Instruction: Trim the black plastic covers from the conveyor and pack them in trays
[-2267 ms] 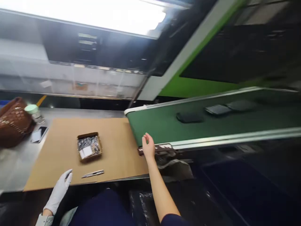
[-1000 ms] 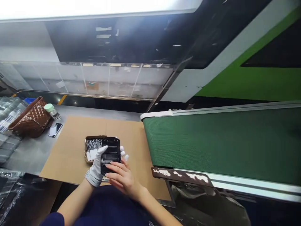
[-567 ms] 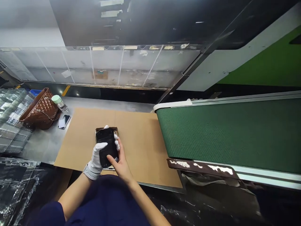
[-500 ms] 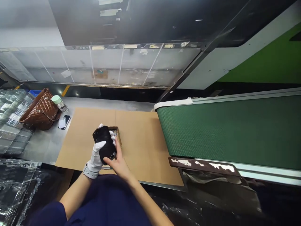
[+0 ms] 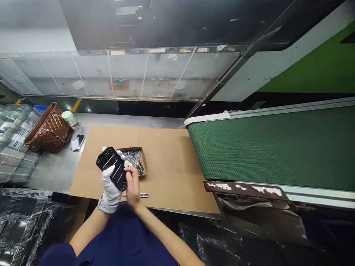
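My left hand [image 5: 110,184], in a white glove, grips a black molded plastic part [image 5: 113,161]. The part is tilted, and its ribbed side with several pale lines across it faces up. My bare right hand [image 5: 133,187] is closed, thumb and fingers pinched at the part's right edge; what is between the fingertips is too small to make out. Just behind the hands, a shallow cardboard box [image 5: 145,169] holds many small grey and dark pieces [image 5: 132,156]. A thin silver and black strip-like object [image 5: 144,195] lies beside my right wrist.
A cardboard sheet [image 5: 172,166] covers the table. To the right runs a green conveyor belt [image 5: 263,144]. At left are a brown quilted bag [image 5: 50,129], a bottle with a green cap [image 5: 72,122], a phone [image 5: 80,140] and plastic-wrapped stacks [image 5: 19,218].
The black part has been turned to show its ribbed side and moved slightly left. My right hand has shifted from supporting its lower end to a pinch at its edge. More of the box shows.
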Demonstrator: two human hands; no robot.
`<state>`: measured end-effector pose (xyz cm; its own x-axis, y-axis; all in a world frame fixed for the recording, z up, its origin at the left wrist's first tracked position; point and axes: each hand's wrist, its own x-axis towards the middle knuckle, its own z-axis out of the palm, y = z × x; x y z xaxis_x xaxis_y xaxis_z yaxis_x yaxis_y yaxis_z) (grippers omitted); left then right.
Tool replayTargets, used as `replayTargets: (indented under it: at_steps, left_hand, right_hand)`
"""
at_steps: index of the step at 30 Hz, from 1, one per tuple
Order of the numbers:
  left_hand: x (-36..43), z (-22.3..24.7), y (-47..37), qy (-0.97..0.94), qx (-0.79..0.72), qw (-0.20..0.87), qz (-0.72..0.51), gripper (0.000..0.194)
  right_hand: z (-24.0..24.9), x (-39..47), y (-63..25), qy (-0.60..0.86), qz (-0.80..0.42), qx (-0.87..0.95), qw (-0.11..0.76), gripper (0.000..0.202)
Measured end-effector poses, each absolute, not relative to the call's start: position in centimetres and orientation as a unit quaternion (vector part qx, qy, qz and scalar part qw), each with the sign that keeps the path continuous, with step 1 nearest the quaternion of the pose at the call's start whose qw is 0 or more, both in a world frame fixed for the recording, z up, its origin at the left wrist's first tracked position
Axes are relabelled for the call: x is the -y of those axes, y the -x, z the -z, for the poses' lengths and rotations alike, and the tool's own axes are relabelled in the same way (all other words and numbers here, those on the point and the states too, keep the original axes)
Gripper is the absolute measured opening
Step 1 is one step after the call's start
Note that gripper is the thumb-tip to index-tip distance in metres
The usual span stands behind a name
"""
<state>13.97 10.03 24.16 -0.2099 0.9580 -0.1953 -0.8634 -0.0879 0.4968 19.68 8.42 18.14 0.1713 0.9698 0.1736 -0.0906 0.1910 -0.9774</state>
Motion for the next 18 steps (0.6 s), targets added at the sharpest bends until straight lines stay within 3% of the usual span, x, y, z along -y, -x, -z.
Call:
replayTargets:
  at_steps: [7, 12, 15, 18]
  left_hand:
    - [-10.6, -23.2, -13.4, -0.090, -0.273, 0.609, -0.739, 0.045]
    - [-12.3, -21.0, -12.9, -0.163, -0.338, 0.516, -0.770, 0.065]
    - [-12.7, -21.1, -11.3, -0.104, -0.319, 0.587, -0.737, 0.055]
    - [-12.2, -21.5, -9.3, -0.019, -0.297, 0.661, -0.689, 0.041]
  right_hand:
    - [-17.3, -8.7, -19.1, 0.475, -0.555, 0.374, 0.572, 0.029]
    - [-13.5, -13.3, -20.0, 0.529, -0.622, 0.298, 0.494, 0.038]
    - [-10.6, -16.2, -22.5, 0.558, -0.613, 0.340, 0.444, 0.045]
    - [-7.5, -14.9, -24.8, 0.590, -0.591, 0.414, 0.362, 0.036]
